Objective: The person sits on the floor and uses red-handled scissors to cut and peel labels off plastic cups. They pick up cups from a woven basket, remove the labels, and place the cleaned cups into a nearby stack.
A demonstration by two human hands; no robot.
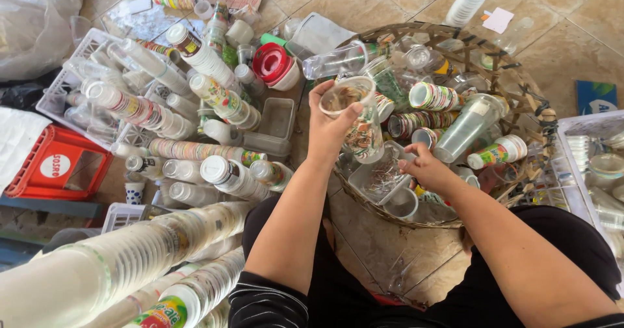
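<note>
Sorting is underway, by the look of it, over the woven basket at centre right of the frame. The left hand is up at centre, fingers wrapped round a clear plastic cup with a printed band, mouth towards the camera. Just below and right, the right hand dips into the basket, fingers curled loosely onto a clear tray, not fully clenched. Long nested cup stacks fill the lower left. Judging from this, the held cup wants nesting onto a matching stack, rim lined up squarely.
</note>
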